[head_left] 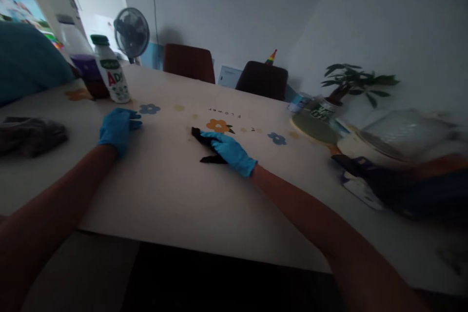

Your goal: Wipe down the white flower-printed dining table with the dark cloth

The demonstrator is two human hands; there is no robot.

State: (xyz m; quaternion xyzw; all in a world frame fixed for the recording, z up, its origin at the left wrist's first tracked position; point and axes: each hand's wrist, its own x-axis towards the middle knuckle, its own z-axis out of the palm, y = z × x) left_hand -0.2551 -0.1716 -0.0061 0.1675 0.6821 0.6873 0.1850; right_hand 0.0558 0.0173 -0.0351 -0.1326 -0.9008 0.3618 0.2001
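Right hand, blue-gloved, pressed flat on a black cloth mid-worktop, just below an orange flower print. Left hand, gloved, fingers loosely curled, resting on bare surface, holding nothing. White bottle well apart at far left; grey rag near left edge. Open surface between hands and toward near edge.

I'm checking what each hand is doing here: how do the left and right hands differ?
The right hand lies on a black cloth near the table's middle; the left hand touches no cloth and rests on the bare table. The left hand is nearer the white bottle; the right hand is nearer the orange flower print. Both wear blue gloves and lie on the tabletop.
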